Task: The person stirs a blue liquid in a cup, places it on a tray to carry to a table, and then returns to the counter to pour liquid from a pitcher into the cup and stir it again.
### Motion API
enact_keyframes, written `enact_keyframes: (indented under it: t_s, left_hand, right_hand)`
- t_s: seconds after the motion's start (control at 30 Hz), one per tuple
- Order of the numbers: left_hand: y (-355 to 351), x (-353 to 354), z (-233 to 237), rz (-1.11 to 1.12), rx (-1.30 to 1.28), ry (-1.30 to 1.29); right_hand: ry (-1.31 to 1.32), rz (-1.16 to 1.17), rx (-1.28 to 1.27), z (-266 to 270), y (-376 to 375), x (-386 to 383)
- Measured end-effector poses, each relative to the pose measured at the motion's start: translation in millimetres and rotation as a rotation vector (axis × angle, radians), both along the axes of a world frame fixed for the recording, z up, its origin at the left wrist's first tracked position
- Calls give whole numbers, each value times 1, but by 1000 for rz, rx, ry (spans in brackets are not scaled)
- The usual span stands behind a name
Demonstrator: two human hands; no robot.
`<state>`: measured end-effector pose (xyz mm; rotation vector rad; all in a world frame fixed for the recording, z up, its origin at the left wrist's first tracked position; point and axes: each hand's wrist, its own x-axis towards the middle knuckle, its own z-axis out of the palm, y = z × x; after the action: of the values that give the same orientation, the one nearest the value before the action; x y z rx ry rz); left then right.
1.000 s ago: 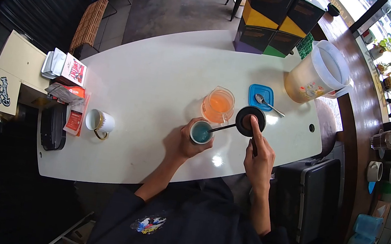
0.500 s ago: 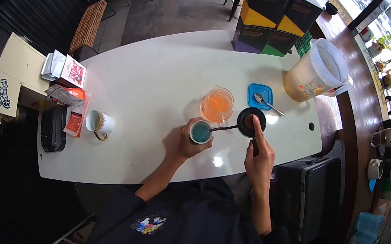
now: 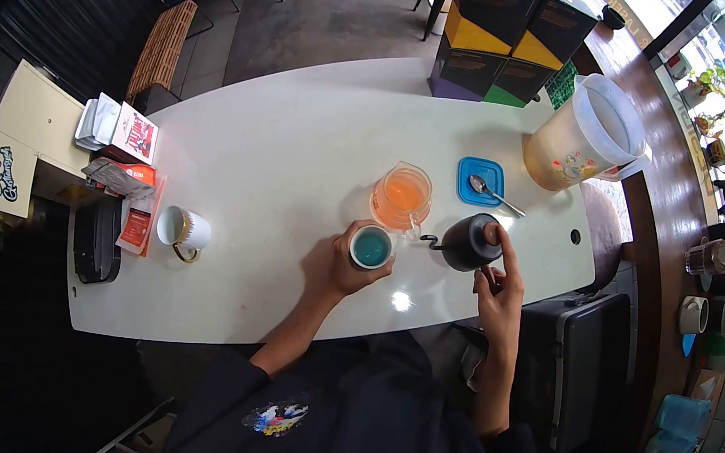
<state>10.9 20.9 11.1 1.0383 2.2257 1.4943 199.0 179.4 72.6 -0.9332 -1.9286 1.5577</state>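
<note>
My left hand (image 3: 345,266) is wrapped around a white cup (image 3: 370,266) that has blue-green liquid (image 3: 371,247) in it. In my right hand (image 3: 500,292) is a black gooseneck kettle (image 3: 466,244), held by its handle with a finger resting on the lid knob. The kettle leans, and its curved spout points left toward the cup but is apart from it. Just beyond the cup stands a clear glass jug (image 3: 402,194) of orange liquid. A blue square lid (image 3: 471,192) lies to the right of the jug, with a metal spoon (image 3: 495,194) across it.
A big translucent pitcher (image 3: 587,133) stands at the table's right end, and stacked dark boxes (image 3: 491,36) at its far edge. To the left are a white mug (image 3: 185,229), a black case (image 3: 99,238) and red-and-white packets (image 3: 137,218). The white table (image 3: 280,150) has a curved edge.
The kettle has moved right, away from the cup, and its spout no longer reaches over the rim. My right hand moved with it; my left hand stays on the cup.
</note>
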Motion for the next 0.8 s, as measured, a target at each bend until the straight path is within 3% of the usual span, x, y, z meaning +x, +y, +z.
enact_keyframes:
  t_s: [0.23, 0.47, 0.63, 0.8]
  left_hand:
    - [4, -7, -35, -59, 205, -28]
    - [2, -6, -30, -51, 178, -31]
    - [4, -5, -23, -52, 172, -45]
    - [2, -7, -33, -52, 193, -21]
  right_hand:
    - [-2, -95, 91, -32, 27, 27]
    - [-50, -140, 75, -49, 38, 40]
    - [-93, -107, 207, -73, 45, 38]
    - [-207, -96, 319, -35, 36, 21]
